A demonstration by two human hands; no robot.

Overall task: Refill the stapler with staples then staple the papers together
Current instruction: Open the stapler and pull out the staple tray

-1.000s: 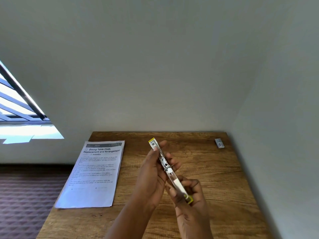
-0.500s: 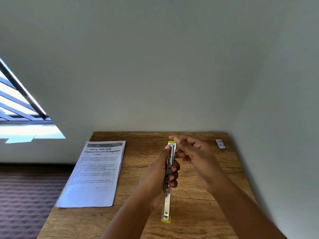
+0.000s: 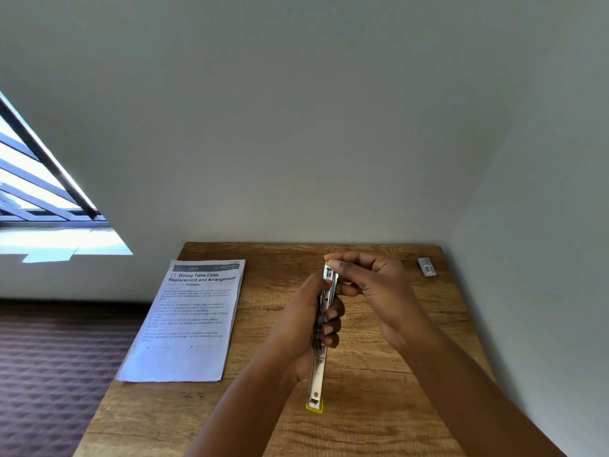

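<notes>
Against the corner of two pale walls stands a wooden table (image 3: 379, 420), with a barred window (image 3: 39, 192) off to its left above dark patterned carpet (image 3: 56, 374). On the table's left part lie the papers (image 3: 188, 324), their near left corner over the table's edge; the top sheet is headed "Dining Table Cloth Replacement and Arrangement", its smaller text too fine to read. Above the table's middle the left hand (image 3: 306, 328) grips the stapler (image 3: 321, 344), opened out into one long strip with yellow ends, fingers curled round its middle and hiding that part. The right hand (image 3: 372, 291) pinches at the stapler's far end; what its fingertips hold cannot be made out. At the table's far right corner lies a small grey box of staples (image 3: 426, 266), its label illegible.
</notes>
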